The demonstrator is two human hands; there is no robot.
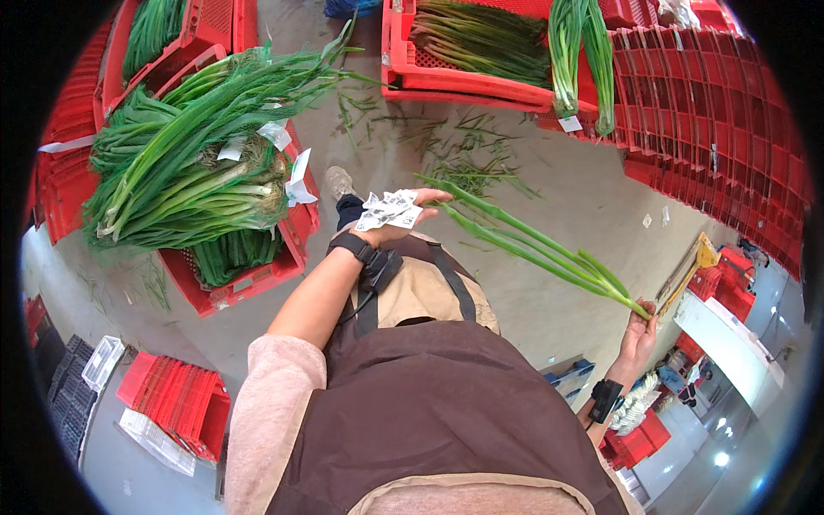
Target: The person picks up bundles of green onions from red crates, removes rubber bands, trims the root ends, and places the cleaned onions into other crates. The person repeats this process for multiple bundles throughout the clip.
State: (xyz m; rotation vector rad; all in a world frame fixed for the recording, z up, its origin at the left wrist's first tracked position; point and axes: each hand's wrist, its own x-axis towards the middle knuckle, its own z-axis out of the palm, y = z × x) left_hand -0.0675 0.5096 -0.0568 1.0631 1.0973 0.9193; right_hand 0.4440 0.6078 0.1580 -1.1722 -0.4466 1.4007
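Observation:
My right hand point(638, 331) grips a green onion point(547, 248) near its root end, out to the right. The long leaves stretch up and left, their tips near the fingers of my left hand point(399, 219). Several printed paper labels point(389, 209) lie on the back of my left hand, whose fingers are apart; whether the leaf tips touch them is not plain. To the left, green onions point(193, 167) in green netting, with white tags on them, are heaped on a red plastic crate point(241, 297).
Ahead, a red crate point(470, 90) holds more green onions, with tagged bunches point(566, 64) hanging over its side. Stacked red crates point(708, 109) stand at the right. Leaf scraps point(476, 154) litter the floor. A yellow pallet jack point(705, 254) is farther right.

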